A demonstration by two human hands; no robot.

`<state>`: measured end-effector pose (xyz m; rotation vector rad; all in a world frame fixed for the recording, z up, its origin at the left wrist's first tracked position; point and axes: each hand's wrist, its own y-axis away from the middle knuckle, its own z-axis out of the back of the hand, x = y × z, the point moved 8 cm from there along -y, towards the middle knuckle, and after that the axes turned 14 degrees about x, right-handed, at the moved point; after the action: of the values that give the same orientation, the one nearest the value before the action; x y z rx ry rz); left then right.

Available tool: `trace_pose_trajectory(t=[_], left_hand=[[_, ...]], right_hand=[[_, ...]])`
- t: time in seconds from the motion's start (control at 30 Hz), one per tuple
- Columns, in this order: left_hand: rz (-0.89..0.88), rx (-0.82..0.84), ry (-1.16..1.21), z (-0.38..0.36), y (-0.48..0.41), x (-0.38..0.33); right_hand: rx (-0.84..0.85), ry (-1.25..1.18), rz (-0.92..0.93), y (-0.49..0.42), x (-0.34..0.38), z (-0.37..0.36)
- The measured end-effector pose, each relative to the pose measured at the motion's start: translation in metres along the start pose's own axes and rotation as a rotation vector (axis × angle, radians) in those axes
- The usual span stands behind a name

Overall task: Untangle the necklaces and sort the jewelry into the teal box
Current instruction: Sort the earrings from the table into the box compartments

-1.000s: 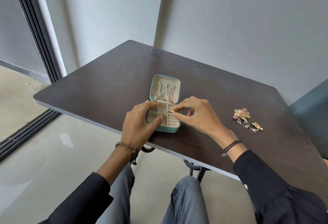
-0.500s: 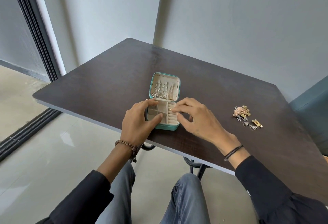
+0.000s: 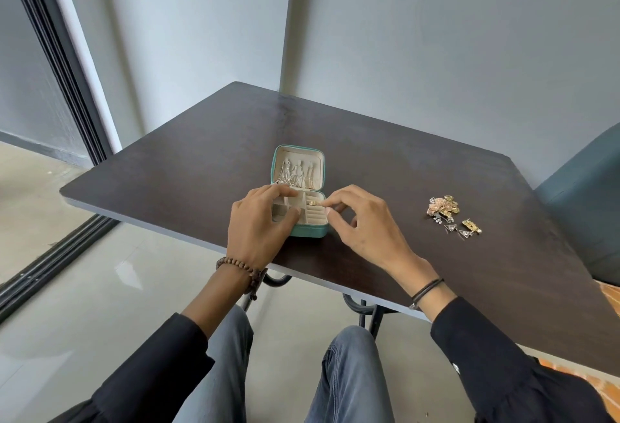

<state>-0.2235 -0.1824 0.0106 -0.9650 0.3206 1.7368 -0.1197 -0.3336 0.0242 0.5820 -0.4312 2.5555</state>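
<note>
Right hand (image 3: 362, 221) drew back, fingers loose; ring (image 3: 312, 203) sits in teal box (image 3: 310, 230), gripped by left hand (image 3: 258, 224).

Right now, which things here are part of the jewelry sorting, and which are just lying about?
Part of the job: teal box, necklaces in its lid, gold ring in its tray, loose jewelry pile on the table.
Just there: teal chair, beaded bracelet, black wrist cord.

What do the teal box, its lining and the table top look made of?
Teal box: likely faux leather, matte shell.
Lining: cream, velvet-like fabric, no shine.
Table: dark wood-grain laminate or veneer, faint sheen, pale edge.
</note>
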Motion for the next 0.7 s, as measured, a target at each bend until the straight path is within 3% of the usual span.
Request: trace_pose_trajectory(t=[0.27, 0.47, 0.7], left_hand=[[-0.086, 0.019, -0.039, -0.017, -0.014, -0.051], [-0.190, 0.141, -0.052, -0.071, -0.035, -0.096], [-0.181, 0.325, 0.005, -0.152, -0.064, -0.132]], right_hand=[[-0.135, -0.068, -0.035, 0.025, -0.014, 0.032], [-0.219, -0.035, -0.132, 0.059, -0.061, 0.073], [-0.251, -0.024, -0.351, 0.088, -0.145, 0.111]])
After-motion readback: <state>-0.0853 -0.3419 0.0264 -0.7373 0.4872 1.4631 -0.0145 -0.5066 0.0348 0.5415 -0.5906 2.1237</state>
